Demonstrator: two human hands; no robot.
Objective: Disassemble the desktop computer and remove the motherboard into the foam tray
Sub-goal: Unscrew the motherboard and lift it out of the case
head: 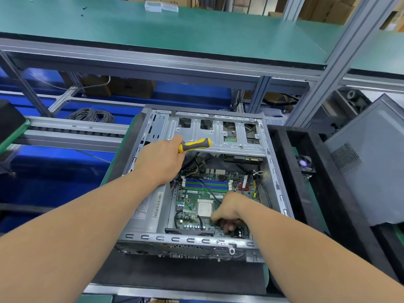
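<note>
1. The left hand (162, 161) is gripping a yellow-and-black screwdriver (195, 145) over the open computer case (150, 217).
2. The right hand (229, 212) is curling its fingers down onto the motherboard (192, 200), which is lying inside the case on the bench (175, 274); whether they are holding anything is unclear.

Screwdriver handle (195, 145): yellow with dark grey bands. Motherboard (192, 201): green, memory slots (206, 185) striped blue and green, square chip (204, 208) pale beige. Computer case (185, 240): bare silver-grey metal. Upper shelf (175, 33): teal, edged black. Side panel (369, 171): grey, dotted vent patch. Cable coil (91, 114): grey.
</note>
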